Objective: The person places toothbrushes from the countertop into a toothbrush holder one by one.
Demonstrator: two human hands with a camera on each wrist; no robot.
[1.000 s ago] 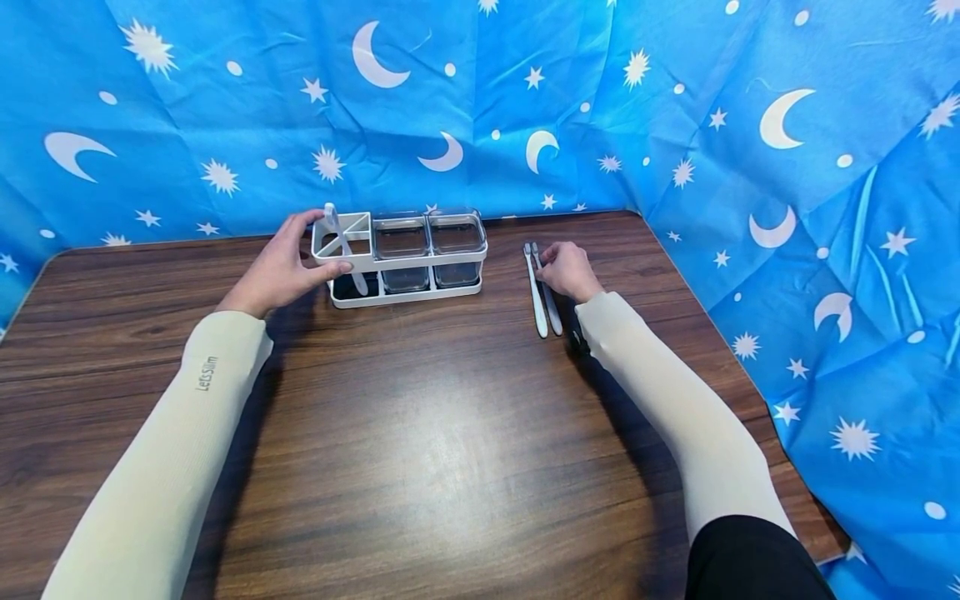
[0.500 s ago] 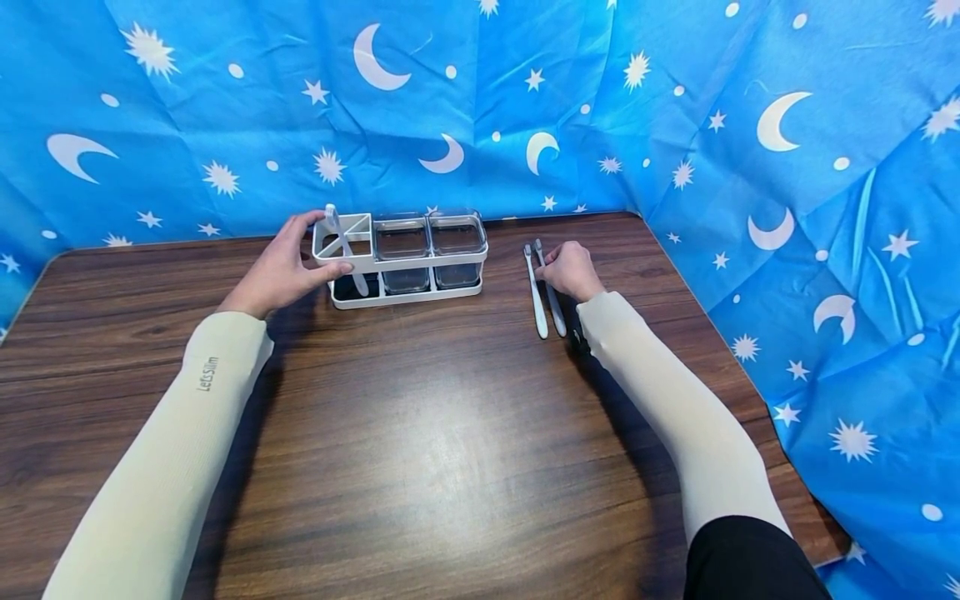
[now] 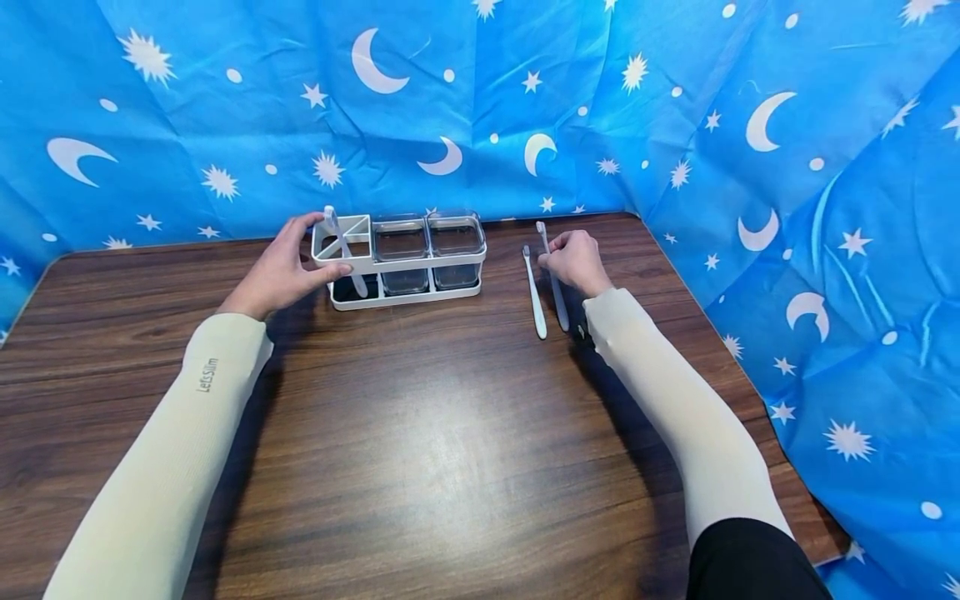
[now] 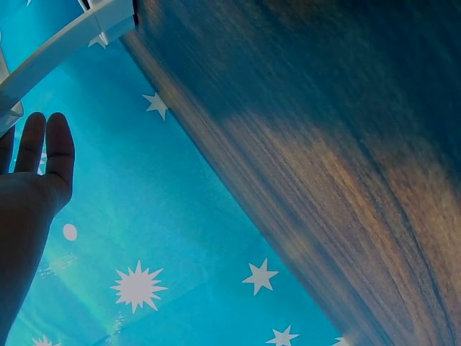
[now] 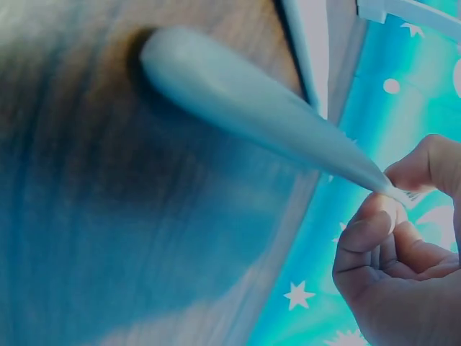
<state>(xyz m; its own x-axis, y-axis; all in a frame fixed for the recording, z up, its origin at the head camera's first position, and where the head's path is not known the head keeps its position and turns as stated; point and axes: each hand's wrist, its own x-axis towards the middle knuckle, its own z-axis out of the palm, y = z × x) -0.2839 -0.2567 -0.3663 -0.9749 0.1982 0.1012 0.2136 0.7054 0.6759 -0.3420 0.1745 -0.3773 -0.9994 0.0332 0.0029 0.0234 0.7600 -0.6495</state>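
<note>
I see rack (image 3: 405, 268): leaning toothbrush (image 3: 344, 242) in divided end, two clear cups (image 3: 401, 239) alongside. Left hand (image 3: 281, 273) grips rack end, thumb in front; right hand (image 3: 577, 260) pinches second toothbrush (image 3: 560, 304), right of third toothbrush (image 3: 535, 296).

Cream sleeves (image 3: 161, 450) — "LetsSlim" lettering (image 3: 207, 375) on left — black cloth (image 3: 753, 562) above right.

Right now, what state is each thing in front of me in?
Rack: upright on the table
Clear containers: side by side in the rack
Racked toothbrush: tilted, head up
Loose toothbrush: lying on the table
Held toothbrush: pinched near its head
Left grip: holding the rack's left end
Right grip: pinching the held toothbrush
Cloth backdrop: hanging, creased
</note>
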